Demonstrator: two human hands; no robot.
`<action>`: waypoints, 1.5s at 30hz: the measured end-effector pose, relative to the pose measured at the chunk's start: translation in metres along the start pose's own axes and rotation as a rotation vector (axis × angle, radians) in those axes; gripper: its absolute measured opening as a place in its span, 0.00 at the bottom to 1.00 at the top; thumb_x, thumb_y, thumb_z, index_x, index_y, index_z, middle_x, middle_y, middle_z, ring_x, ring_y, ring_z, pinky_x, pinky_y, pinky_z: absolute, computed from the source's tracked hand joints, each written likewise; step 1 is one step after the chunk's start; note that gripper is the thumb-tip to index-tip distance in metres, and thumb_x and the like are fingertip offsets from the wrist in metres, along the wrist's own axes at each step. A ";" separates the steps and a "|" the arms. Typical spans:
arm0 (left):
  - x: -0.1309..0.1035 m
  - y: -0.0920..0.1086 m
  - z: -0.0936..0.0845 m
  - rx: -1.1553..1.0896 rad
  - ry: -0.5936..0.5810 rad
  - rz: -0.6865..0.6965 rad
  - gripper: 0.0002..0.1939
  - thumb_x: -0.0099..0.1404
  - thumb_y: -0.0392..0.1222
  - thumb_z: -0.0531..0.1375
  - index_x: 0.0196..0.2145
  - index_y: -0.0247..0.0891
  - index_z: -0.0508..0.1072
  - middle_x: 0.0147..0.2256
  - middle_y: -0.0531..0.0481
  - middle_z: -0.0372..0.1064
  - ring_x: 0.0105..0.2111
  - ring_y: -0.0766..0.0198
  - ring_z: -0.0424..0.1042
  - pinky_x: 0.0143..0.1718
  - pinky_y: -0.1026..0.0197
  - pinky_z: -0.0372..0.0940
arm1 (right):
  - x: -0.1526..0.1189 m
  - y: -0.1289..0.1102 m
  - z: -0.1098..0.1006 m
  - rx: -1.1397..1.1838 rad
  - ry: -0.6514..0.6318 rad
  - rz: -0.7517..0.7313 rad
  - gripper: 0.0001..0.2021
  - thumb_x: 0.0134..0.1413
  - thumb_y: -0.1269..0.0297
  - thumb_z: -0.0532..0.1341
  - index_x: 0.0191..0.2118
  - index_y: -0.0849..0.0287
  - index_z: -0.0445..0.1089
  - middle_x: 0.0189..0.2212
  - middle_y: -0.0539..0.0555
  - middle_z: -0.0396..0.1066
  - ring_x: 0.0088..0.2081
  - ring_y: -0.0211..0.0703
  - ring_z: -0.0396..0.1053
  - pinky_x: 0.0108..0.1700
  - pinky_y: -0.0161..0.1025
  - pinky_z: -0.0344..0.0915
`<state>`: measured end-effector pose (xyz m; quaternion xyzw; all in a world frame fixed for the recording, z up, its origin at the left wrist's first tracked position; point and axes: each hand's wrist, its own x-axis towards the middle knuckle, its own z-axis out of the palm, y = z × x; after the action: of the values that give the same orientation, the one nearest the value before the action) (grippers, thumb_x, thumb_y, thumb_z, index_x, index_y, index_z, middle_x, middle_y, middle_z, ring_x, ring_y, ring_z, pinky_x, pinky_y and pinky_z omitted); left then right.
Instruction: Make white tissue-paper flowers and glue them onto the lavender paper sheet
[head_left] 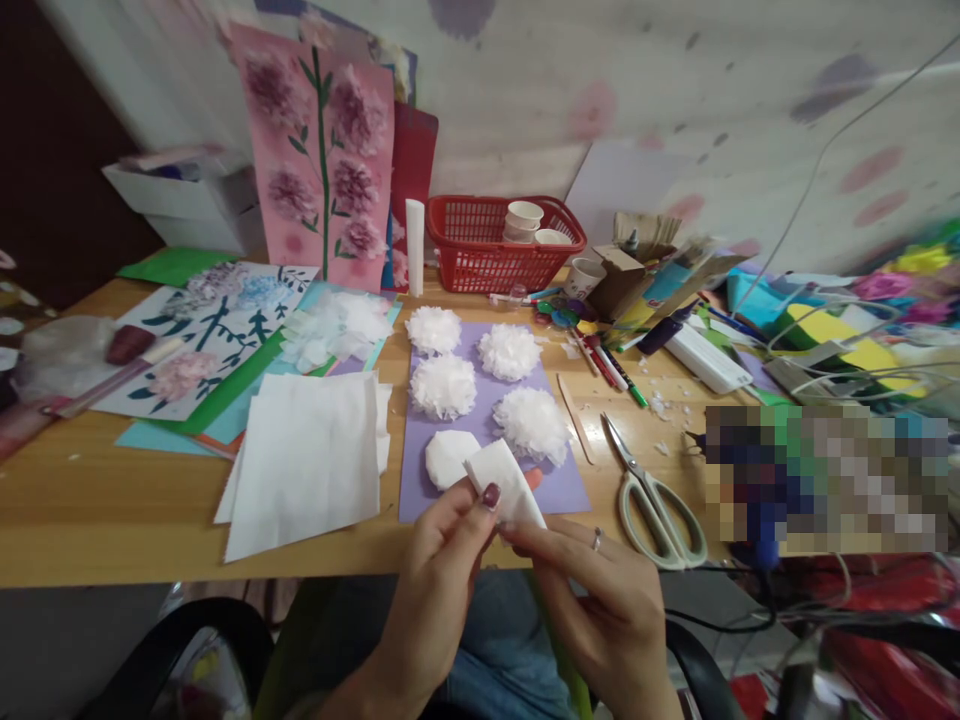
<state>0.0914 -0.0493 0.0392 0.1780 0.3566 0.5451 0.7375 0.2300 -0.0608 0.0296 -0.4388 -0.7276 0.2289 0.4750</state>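
Observation:
Both hands meet over the front edge of a purple sheet (pixel 495 497). My left hand (pixel 444 550) pinches a folded white paper (pixel 501 478) between thumb and fingers. The fingers of my right hand (pixel 596 590), one with a ring, grip the same paper's lower right part. Several fluffy white paper flowers (pixel 442 386) lie on the purple sheet. A flat white many-sided paper piece (pixel 450 457) rests just behind my left hand. To the left is a stack of white tissue sheets (pixel 306 455). Scissors (pixel 652 505) lie partly open at the right.
A red basket (pixel 502 250) with paper cups stands at the back. Pens (pixel 611 367), a wooden stick (pixel 575 418) and a white power strip (pixel 707 358) lie to the right. Flower artwork (pixel 319 160) leans at the back left. Loose cables and coloured paper crowd the far right.

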 end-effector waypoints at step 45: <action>0.015 0.014 -0.002 -0.320 0.178 0.076 0.06 0.53 0.35 0.73 0.28 0.35 0.80 0.29 0.50 0.78 0.31 0.65 0.77 0.32 0.68 0.73 | -0.015 0.040 -0.049 -0.651 0.216 0.310 0.14 0.59 0.53 0.60 0.43 0.58 0.72 0.40 0.61 0.76 0.42 0.57 0.74 0.45 0.51 0.69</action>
<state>0.0828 -0.0305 0.0423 0.0228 0.3221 0.6360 0.7009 0.2934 -0.0577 0.0139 -0.6934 -0.6330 0.0070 0.3442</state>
